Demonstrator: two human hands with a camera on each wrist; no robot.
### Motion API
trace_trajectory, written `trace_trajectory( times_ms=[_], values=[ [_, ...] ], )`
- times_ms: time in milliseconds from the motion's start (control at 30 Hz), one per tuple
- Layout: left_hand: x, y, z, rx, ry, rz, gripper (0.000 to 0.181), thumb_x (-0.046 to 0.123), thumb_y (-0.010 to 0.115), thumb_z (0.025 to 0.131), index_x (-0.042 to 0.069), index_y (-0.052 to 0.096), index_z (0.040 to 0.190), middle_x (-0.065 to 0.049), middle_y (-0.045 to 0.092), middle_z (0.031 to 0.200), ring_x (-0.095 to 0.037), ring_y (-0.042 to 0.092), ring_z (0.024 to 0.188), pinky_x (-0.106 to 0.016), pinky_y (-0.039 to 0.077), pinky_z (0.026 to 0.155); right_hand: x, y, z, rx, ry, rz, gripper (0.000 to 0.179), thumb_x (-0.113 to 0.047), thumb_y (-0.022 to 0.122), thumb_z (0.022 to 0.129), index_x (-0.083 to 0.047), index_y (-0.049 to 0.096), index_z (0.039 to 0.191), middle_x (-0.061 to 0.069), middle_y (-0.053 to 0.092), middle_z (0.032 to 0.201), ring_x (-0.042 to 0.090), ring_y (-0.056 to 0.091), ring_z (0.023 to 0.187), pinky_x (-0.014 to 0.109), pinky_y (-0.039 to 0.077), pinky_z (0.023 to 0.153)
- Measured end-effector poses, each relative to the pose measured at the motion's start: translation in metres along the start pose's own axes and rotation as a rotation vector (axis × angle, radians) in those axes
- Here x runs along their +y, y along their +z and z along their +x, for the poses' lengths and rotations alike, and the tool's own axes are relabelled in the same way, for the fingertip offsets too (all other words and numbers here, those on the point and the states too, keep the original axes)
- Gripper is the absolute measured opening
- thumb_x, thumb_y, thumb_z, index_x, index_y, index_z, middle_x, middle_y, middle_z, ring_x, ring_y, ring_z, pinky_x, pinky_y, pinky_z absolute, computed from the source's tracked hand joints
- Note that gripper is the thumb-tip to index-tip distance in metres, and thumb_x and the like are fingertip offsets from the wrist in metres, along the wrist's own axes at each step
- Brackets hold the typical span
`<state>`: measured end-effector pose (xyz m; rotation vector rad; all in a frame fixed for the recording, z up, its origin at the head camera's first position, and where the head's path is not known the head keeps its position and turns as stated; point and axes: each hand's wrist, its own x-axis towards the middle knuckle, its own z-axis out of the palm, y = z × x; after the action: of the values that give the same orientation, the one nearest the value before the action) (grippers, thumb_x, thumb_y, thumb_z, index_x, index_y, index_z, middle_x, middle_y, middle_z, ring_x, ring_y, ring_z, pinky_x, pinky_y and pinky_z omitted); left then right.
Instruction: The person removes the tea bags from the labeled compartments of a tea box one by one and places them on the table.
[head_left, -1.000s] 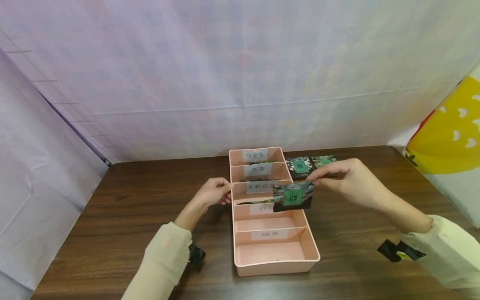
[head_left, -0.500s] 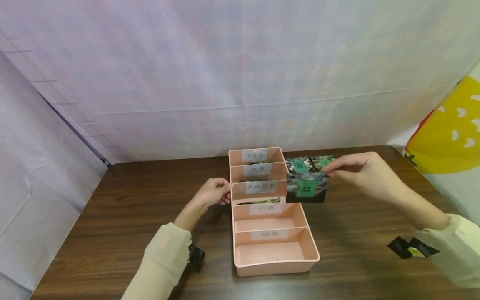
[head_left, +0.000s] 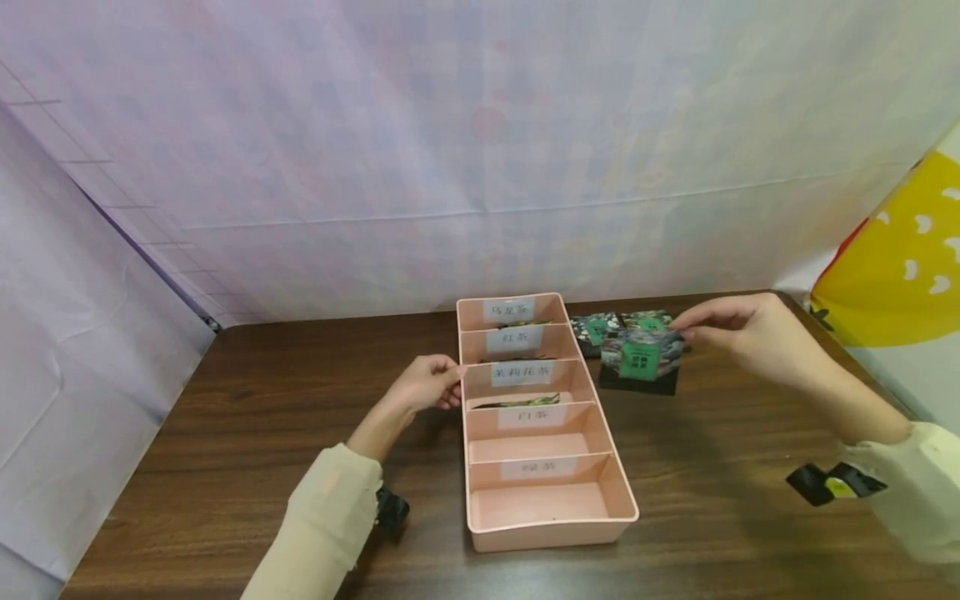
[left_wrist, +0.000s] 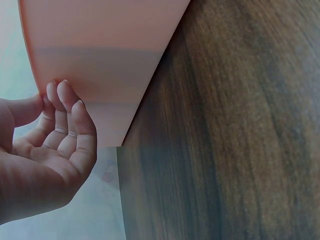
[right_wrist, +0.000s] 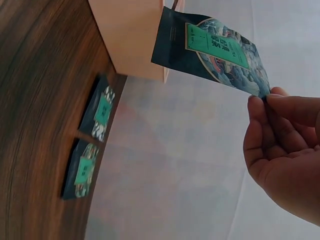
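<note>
A pink divided box stands lengthwise on the table, each compartment bearing a white paper label with Chinese writing. My left hand grips its left rim, thumb at the edge and fingers against the outer wall in the left wrist view. To the right of the box, my right hand pinches a dark tea sachet with a green label by one corner, held up above the table. Thin sachets show in the three far compartments. The two near ones have bare floors.
Two more sachets, one with a white-flecked print and another beside it, lie on the wooden table right of the box's far end. A pale curtain hangs behind the table.
My right hand has moved to the right and slightly away with the sachet, from over the box to beside it. The left hand stays at the rim.
</note>
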<state>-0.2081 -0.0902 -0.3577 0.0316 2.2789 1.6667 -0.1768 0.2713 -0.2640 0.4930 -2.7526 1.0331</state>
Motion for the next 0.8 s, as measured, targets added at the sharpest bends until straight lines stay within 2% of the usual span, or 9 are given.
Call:
trace_trajectory(
  times_ms=[267, 433, 633, 800],
  values=[
    [0.0, 0.0, 0.0, -0.003, 0.001, -0.008, 0.02, 0.012, 0.048, 0.095, -0.006, 0.053, 0.089, -0.005, 0.054, 0.066, -0.01, 0.054, 0.054, -0.021, 0.046, 0.052, 0.023, -0.009, 0.002, -0.023, 0.056, -0.067, 0.011, -0.013, 0.062, 0.088, -0.008, 0.07, 0.095, 0.009, 0.067, 0.091, 0.008, 0.054, 0.066, 0.025, 0.041, 0.051],
    [0.001, -0.001, 0.0, -0.005, 0.001, -0.012, 0.02, 0.011, 0.048, 0.095, -0.007, 0.053, 0.09, -0.005, 0.053, 0.066, -0.01, 0.054, 0.054, -0.021, 0.046, 0.052, 0.044, -0.015, 0.002, -0.052, 0.073, -0.102, 0.014, -0.015, 0.06, 0.09, -0.007, 0.069, 0.096, 0.014, 0.066, 0.095, 0.006, 0.054, 0.07, 0.024, 0.042, 0.053],
    [0.0, -0.001, 0.0, -0.004, -0.001, -0.013, 0.019, 0.011, 0.048, 0.095, -0.006, 0.053, 0.089, -0.005, 0.053, 0.066, -0.01, 0.054, 0.054, -0.021, 0.047, 0.052, 0.067, -0.021, 0.0, -0.092, 0.15, -0.112, 0.019, -0.017, 0.056, 0.092, -0.004, 0.067, 0.1, 0.015, 0.066, 0.096, 0.005, 0.054, 0.071, 0.026, 0.038, 0.052],
    [0.0, -0.001, 0.0, -0.007, 0.003, -0.014, 0.021, 0.011, 0.048, 0.095, -0.008, 0.053, 0.091, -0.005, 0.053, 0.066, -0.011, 0.054, 0.055, -0.022, 0.047, 0.052, 0.083, -0.026, -0.002, -0.132, 0.205, -0.15, 0.022, -0.02, 0.055, 0.093, -0.004, 0.066, 0.102, 0.014, 0.067, 0.095, 0.007, 0.055, 0.075, 0.027, 0.039, 0.058]
  ],
)
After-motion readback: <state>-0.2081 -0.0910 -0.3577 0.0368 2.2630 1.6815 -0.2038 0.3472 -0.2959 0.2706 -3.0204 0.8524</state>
